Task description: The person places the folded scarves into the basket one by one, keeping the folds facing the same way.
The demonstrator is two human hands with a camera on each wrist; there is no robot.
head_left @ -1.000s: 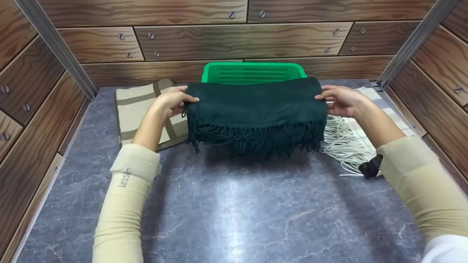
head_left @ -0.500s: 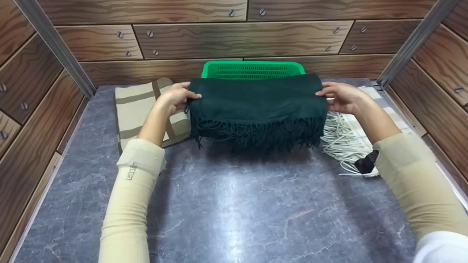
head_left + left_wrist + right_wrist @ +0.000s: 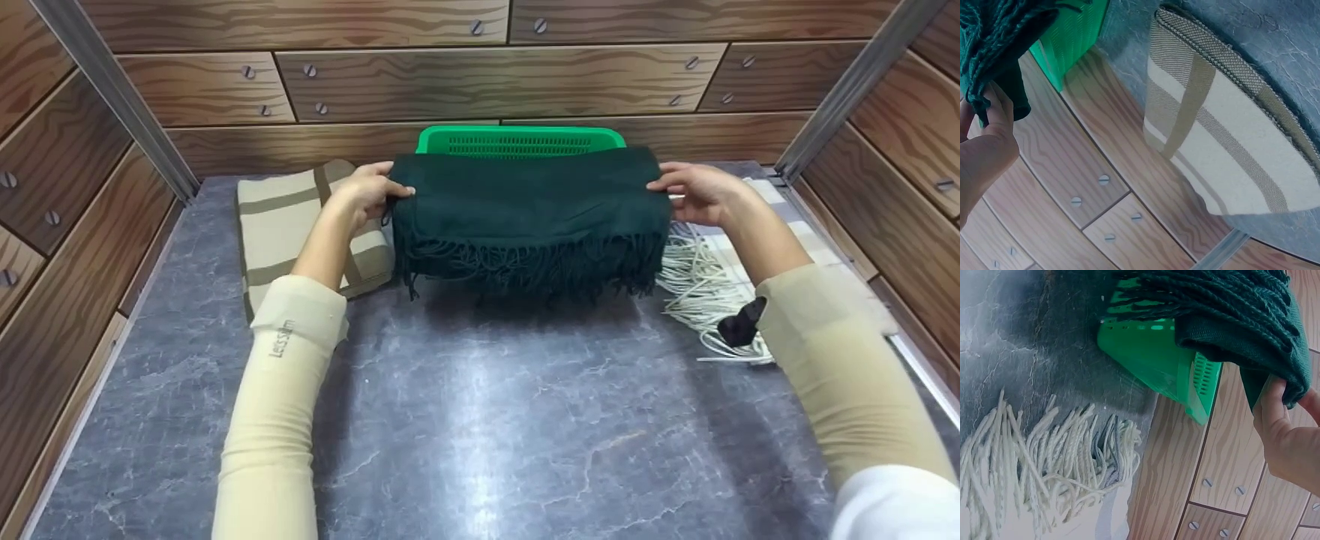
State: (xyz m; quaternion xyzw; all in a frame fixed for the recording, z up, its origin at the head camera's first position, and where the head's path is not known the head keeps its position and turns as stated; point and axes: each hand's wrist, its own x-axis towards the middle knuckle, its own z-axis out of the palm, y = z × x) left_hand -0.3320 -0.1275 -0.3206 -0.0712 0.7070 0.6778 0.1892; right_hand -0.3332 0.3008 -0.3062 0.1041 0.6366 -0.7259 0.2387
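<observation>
A folded dark green fringed scarf (image 3: 525,199) hangs between my two hands, its fringe toward me. My left hand (image 3: 365,193) pinches its left edge, thumb on top. At the opposite edge my right hand (image 3: 701,193) pinches it the same way. Behind and below the scarf stands a green plastic basket (image 3: 521,141), its front hidden in the head view. Both wrist views show the scarf held above the table, beside the basket (image 3: 1151,360). Left of the basket lies a folded beige and brown striped scarf (image 3: 281,225). A pale scarf with white fringe (image 3: 705,292) lies at the right.
The grey marbled table (image 3: 480,420) spreads out in front of the scarf. Wood-patterned panels (image 3: 390,82) close off the back and both sides, with metal posts (image 3: 847,90) at the corners. Under my right forearm sits a small black object (image 3: 741,322).
Both hands have moved slightly away from me and up in the head view, carrying the dark green scarf over more of the basket. The left hand also shifted a little rightward.
</observation>
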